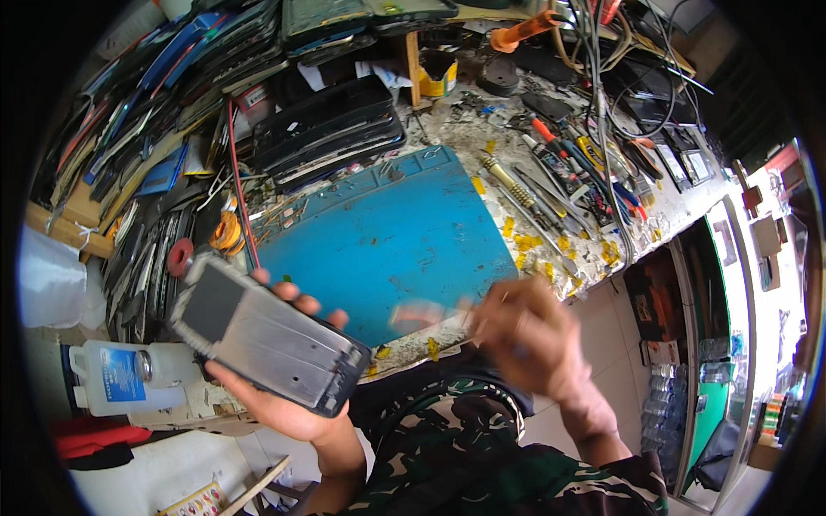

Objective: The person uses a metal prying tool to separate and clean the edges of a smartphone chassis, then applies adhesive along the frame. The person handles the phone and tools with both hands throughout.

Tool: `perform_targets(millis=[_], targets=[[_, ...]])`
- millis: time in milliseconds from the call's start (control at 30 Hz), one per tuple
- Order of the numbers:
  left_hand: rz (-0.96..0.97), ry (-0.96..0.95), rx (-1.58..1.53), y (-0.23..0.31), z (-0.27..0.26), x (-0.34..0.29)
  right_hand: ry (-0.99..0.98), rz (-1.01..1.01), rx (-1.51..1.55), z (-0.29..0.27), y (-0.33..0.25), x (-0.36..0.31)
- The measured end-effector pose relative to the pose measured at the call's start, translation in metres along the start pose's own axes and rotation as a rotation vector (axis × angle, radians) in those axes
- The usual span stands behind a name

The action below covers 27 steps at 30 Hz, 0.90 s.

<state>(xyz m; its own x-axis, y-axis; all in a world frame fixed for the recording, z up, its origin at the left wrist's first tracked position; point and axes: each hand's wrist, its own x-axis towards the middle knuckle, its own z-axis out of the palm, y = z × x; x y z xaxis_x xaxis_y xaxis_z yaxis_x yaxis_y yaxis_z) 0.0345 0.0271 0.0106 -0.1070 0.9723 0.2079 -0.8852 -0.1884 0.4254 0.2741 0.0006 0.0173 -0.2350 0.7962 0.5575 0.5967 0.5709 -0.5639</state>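
My left hand [288, 420] is closed around a phone's mid-frame [267, 340], a dark-rimmed shell with a silvery metal plate and a black patch at one end. It is tilted above the near left of a blue work mat [387, 236], thumb along one long edge and fingertips over the other. To the right of the frame, my right hand [533, 340] is raised near the mat's front corner, smeared by motion. Its fingers look pinched together. A small blurred pinkish piece [417, 316] shows beside its fingertips; its kind and whether I hold it are unclear.
Stacked dark phone shells [327, 133] stand behind the mat, and piles of phone parts [129, 172] crowd the left. Screwdrivers and tweezers [559, 172] lie at right among yellow tape scraps. Cables [595, 103] hang there. A white jug [112, 378] stands lower left.
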Motion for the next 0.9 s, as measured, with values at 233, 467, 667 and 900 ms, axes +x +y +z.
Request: perform_targets(millis=[233, 467, 667, 900], targets=[[-0.69, 0.007, -0.187, -0.011, -0.006, -0.031, 0.202, 0.346, -0.406, -0.049, 0.085, 0.041], [-0.907, 0.039, -0.244, -0.01, -0.014, -0.056, 0.204, 0.241, -0.596, -0.063, 0.096, 0.039], [-0.96, 0.093, -0.18, -0.003, -0.013, -0.065, 0.016, 0.411, -0.569, -0.062, 0.082, 0.023], [-0.926, 0.156, -0.032, 0.008, -0.01, -0.072, -0.057, 0.513, -0.594, -0.068, 0.083, 0.011]])
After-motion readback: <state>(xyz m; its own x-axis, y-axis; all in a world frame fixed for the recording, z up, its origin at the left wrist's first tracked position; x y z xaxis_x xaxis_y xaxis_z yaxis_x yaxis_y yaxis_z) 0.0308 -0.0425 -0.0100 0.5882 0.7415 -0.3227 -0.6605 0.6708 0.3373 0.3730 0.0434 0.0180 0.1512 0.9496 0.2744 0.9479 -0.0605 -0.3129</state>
